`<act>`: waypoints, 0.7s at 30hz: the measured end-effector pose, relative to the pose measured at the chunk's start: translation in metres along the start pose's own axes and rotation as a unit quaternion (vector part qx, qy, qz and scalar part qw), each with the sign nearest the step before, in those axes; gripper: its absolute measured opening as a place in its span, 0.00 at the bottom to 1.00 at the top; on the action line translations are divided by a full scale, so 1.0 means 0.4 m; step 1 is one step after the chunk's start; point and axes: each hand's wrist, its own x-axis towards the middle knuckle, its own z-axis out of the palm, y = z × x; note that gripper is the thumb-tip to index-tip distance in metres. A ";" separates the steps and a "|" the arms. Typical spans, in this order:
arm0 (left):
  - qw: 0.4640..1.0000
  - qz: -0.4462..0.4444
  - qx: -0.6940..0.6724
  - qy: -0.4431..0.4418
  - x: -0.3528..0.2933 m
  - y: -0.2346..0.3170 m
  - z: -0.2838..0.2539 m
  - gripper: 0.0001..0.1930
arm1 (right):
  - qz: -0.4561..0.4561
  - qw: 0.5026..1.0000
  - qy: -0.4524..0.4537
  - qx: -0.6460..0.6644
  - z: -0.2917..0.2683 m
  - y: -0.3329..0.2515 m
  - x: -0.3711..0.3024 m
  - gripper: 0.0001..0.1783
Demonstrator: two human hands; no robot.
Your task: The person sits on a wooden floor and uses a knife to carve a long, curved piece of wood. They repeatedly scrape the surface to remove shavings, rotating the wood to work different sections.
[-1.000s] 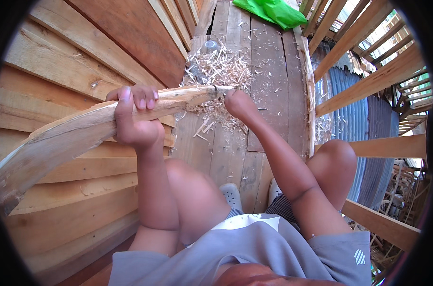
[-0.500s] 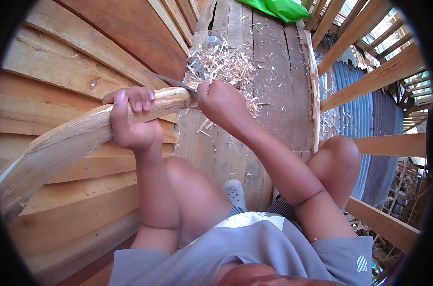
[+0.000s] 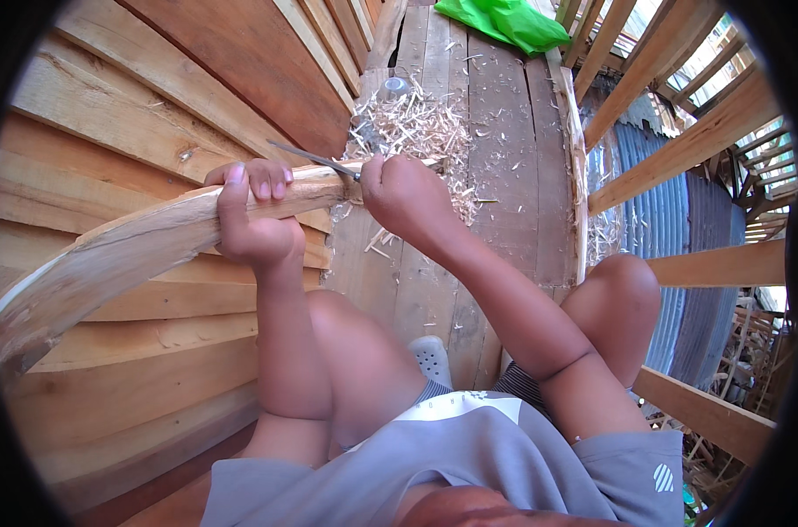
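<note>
A long, curved piece of pale wood (image 3: 136, 246) runs from the left rim up toward the middle of the view, one end passing under my right fist. My left hand (image 3: 260, 224) is wrapped around it, thumb on the near side and fingertips curled over the top. In my right hand (image 3: 405, 200), closed in a fist, is a knife whose handle the fingers hide. Its thin dark blade (image 3: 316, 158) points left across the wood, just beyond my left fingertips. Whether the edge is cutting in cannot be made out.
Wood shavings (image 3: 416, 123) lie heaped on the plank floor (image 3: 504, 176) beyond my hands, near a clear cup (image 3: 393, 88). A board wall (image 3: 153, 307) stands close on the left. Wooden railings (image 3: 715, 263) are on the right, and a green bag (image 3: 509, 22) lies at the far end.
My left hand and the wood sit slightly farther right in the view, which has itself shifted a little. The right fist and knife are slightly lower. Both grips stay the same.
</note>
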 end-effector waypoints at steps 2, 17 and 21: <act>1.000 -0.008 -0.013 -0.007 -0.005 -0.011 0.010 0.05 | 0.034 0.999 0.024 0.013 0.026 0.077 0.024 0.32; 1.000 -0.004 -0.012 0.022 -0.013 0.004 0.037 0.05 | 0.023 0.992 0.057 -0.108 0.043 0.098 0.046 0.27; 0.999 -0.015 -0.040 -0.002 -0.007 0.002 0.034 0.04 | 0.026 0.986 0.095 -0.132 -0.026 0.115 0.045 0.31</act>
